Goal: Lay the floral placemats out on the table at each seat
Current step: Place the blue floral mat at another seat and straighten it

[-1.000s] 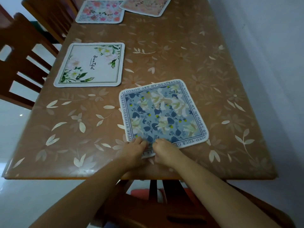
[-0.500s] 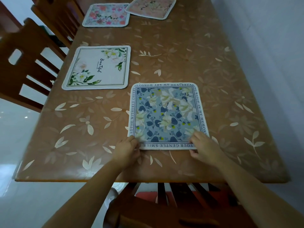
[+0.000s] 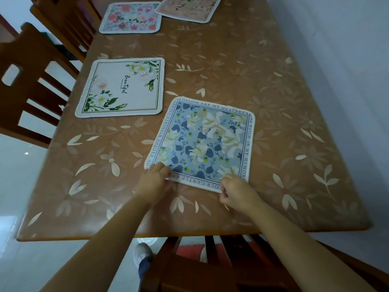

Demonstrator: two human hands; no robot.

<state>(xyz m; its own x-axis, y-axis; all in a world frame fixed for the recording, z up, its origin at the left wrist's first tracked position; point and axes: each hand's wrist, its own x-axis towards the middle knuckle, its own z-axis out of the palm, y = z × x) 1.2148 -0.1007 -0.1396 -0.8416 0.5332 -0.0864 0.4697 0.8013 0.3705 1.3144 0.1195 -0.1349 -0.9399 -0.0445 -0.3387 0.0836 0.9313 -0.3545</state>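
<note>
— Cloth, is it, that blue placemat (image 3: 202,142)? Where does it lie?

— Cloth with a stitched white rim, I judge. From my head view it lies flat on the table (image 3: 231,60), close to the table's near edge and a little skewed to that edge. It is in front of the chair (image 3: 210,270) tucked under the table's near end.

— And your hands?

— My left hand (image 3: 154,183) pinches the mat's corner toward the table's near-left corner, fingers curled on top. My right hand (image 3: 236,191) has its fingers curled on the rim that faces the table's near edge, close to the mat's other near corner. As far as I can tell, it nips that rim between thumb and fingertips.

— How will it handle?

— Light and limp, I reckon. It would sag if I lifted it by one corner, and it should slide easily on the table's glossy, leaf-patterned cover. The two near corners are the right hold: moving both together should square it with the table's edge without rucking it.

— The other mats?

— Three more lie on the table. A white placemat (image 3: 121,87) with green leaves sits along the table's left side, beside a side chair (image 3: 27,81). A pink-flowered placemat (image 3: 130,17) is farther up that side. A peach placemat (image 3: 188,8) lies at the table's far end, cut off by the frame.

— Any bowls or trays holding something?

— None shows from here; the mats carry nothing.
</note>
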